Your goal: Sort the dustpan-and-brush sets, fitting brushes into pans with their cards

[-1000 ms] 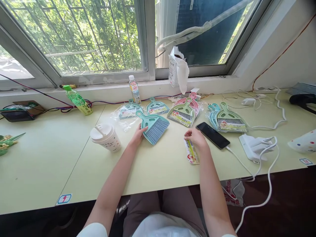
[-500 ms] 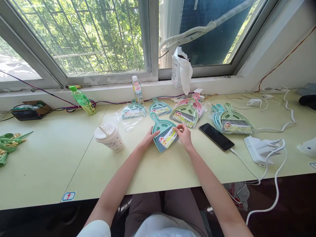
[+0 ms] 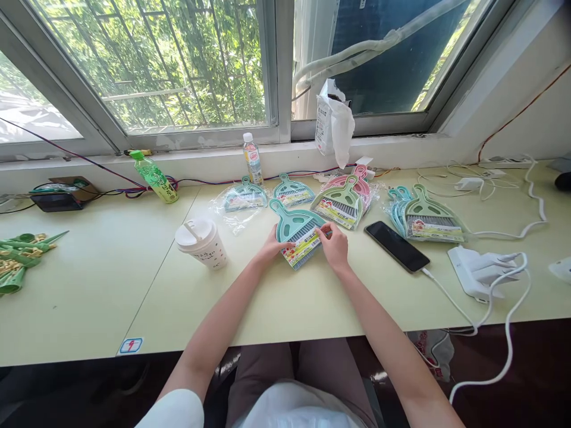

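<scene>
A teal dustpan with a grey-bristled brush [image 3: 292,221] is tilted between my hands above the front part of the table. My left hand [image 3: 268,247] grips its left edge, the thumb lying over the left end of a colourful printed label [image 3: 304,247]. That label stretches at a slant across the bristles. At the right end of it, my right hand [image 3: 335,246] pinches with thumb and forefinger by the dustpan's edge. Behind are a teal set [image 3: 292,193], another teal set on clear plastic [image 3: 245,197], and a stack of green and pink sets [image 3: 341,199].
Left of my hands stands a lidded white cup [image 3: 203,242]. A black phone [image 3: 397,246] on a cable, a white power strip [image 3: 473,273] and more bagged sets [image 3: 430,214] lie right. Bottles [image 3: 253,160] and a tissue pack [image 3: 332,122] are by the window.
The label now lies straighter and wider across the bristles, and my left thumb has moved onto its left end. My right hand keeps its pinch. The view has shifted slightly.
</scene>
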Demonstrator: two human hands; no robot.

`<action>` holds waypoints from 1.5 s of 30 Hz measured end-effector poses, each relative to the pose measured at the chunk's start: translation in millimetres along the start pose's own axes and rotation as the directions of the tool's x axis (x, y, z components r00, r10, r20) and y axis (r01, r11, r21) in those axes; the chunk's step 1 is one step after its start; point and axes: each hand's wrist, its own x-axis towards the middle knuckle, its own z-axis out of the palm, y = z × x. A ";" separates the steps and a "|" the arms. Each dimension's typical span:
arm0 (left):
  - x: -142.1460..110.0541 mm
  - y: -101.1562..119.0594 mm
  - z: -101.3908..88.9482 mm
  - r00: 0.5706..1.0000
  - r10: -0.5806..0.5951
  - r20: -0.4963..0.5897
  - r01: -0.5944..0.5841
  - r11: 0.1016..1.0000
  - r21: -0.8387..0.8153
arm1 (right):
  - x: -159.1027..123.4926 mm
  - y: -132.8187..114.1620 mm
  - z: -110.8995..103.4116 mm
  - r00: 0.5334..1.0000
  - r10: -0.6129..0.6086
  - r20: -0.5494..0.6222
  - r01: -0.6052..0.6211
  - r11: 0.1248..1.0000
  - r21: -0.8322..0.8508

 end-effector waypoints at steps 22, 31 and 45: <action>4.6 0.4 -7.2 0.985 0.050 -0.167 -0.075 0.985 -0.152 | -13.4 -15.0 22.1 0.772 0.190 0.607 -0.616 0.462 0.638; 7.2 2.3 -13.1 0.959 0.131 -0.251 -0.109 0.989 0.100 | -10.5 -8.7 19.7 0.794 0.244 0.556 -0.602 0.434 0.670; 5.3 1.1 -82.7 0.902 0.390 -0.182 -0.110 0.619 0.778 | -0.5 0.2 6.6 0.812 0.295 0.503 -0.581 0.485 0.654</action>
